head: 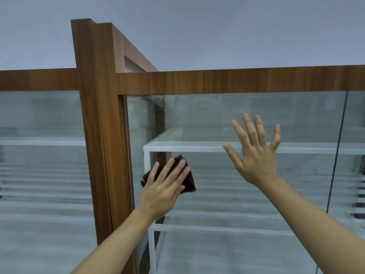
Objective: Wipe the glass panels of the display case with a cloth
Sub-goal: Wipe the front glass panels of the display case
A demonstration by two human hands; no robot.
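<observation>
Head view: left hand (164, 191) flat on the glass panel (246, 194), fingers (173, 172) extended and slightly spread, pressing a dark brown cloth (188, 181) against the smooth pane rather than gripping it. Cloth soft, folded to a rough square, napped in texture, peeking out above and to the right of the fingertips, one corner showing left of the little finger. Right hand (256, 159) raised with palm toward the same pane, all five fingers (249, 128) splayed wide and holding nothing; actual contact with the glass impossible to judge. Behind the fingertips, a white metal shelf frame (197, 149) of square tube with slatted surface. Left of the cloth-hand's fingers, an upright wood-grain post (98, 115), warm brown and flat-faced; above both hands, a matching horizontal rail (237, 81). Glass hazy, streaked with pale reflections.
</observation>
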